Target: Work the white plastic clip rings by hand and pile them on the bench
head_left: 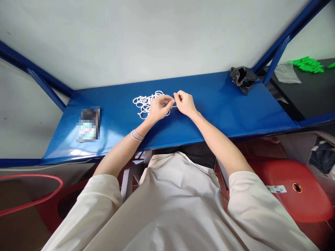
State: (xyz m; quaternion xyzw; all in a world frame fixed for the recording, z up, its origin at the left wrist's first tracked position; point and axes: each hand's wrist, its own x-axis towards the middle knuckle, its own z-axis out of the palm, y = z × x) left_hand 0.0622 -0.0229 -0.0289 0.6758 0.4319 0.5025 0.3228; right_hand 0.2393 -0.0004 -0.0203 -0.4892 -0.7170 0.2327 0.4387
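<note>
Just beneath the left hand (pixel 160 108), a pile of white rings (pixel 143 103).

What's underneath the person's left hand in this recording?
The left hand sits over part of a heap of white rings on the blue shelf. Rings show around the hand's edges; those beneath the palm are covered, so their number and arrangement cannot be seen.

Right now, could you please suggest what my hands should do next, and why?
Probably finish with the thin white loop pinched between your left hand and right hand before taking another, since both hands meet on it beside the pile of white rings.
</note>
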